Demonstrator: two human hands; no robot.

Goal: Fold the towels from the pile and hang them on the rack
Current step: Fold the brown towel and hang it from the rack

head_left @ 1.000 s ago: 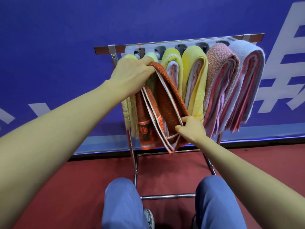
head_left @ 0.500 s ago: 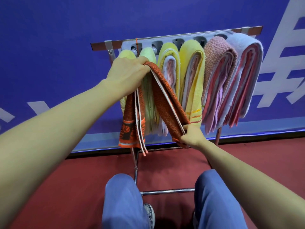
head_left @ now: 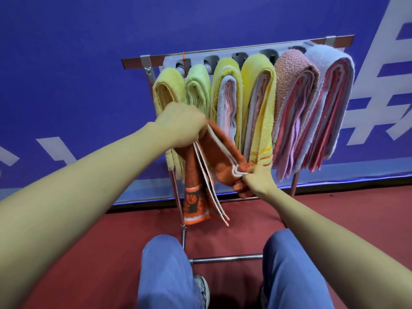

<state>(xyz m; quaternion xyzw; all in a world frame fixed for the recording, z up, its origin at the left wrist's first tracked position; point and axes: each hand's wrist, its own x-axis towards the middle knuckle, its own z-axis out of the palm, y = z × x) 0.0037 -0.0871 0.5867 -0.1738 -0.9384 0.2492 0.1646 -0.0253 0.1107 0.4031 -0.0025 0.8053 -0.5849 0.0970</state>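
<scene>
Orange towel (head_left: 223,172) aslant, upper-left to lower-right

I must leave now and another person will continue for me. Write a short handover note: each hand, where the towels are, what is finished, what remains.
Hands: the left hand grips the top fold of the orange towel; the right hand pinches its lower corner.
Things: six folded bundles hang side by side on the rack, from the pale yellow towel at the left end to the light blue towel at the right.
Done: those six are hung.
Left: the orange towel is held in front of them, not yet over a rod; hang it. The pile is out of view.
</scene>
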